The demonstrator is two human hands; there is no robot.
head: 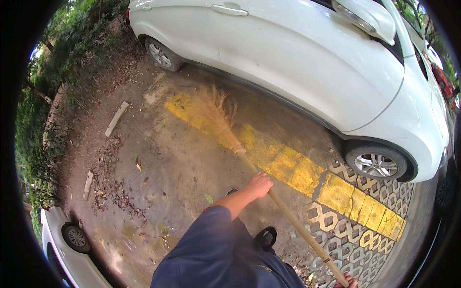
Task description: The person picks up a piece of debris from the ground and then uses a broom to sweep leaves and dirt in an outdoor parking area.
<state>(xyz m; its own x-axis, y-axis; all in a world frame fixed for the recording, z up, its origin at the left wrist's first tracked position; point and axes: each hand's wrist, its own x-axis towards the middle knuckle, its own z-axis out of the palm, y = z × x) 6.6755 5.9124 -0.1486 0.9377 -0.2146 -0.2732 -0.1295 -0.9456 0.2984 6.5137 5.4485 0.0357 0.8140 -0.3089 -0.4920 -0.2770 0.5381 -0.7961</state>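
A long straw broom [303,232] with a wooden handle runs diagonally across the view. My left hand [261,185] is wrapped around the handle partway up, not far behind the bound neck. Close to the bottom edge, my right hand [348,281] grips the handle's near end and is partly cut off by the frame. The broom's bristles [218,111] are fanned out and blurred over the yellow painted line [288,165], beside a white car [273,61].
Fallen leaves [104,169] lie along two concrete wheel stops [117,119] on the left, with bushes [72,64] behind. A second car [68,248] stands lower left. Openwork paving blocks [345,230] cover the ground at right. My shoe [266,238] shows below my left hand.
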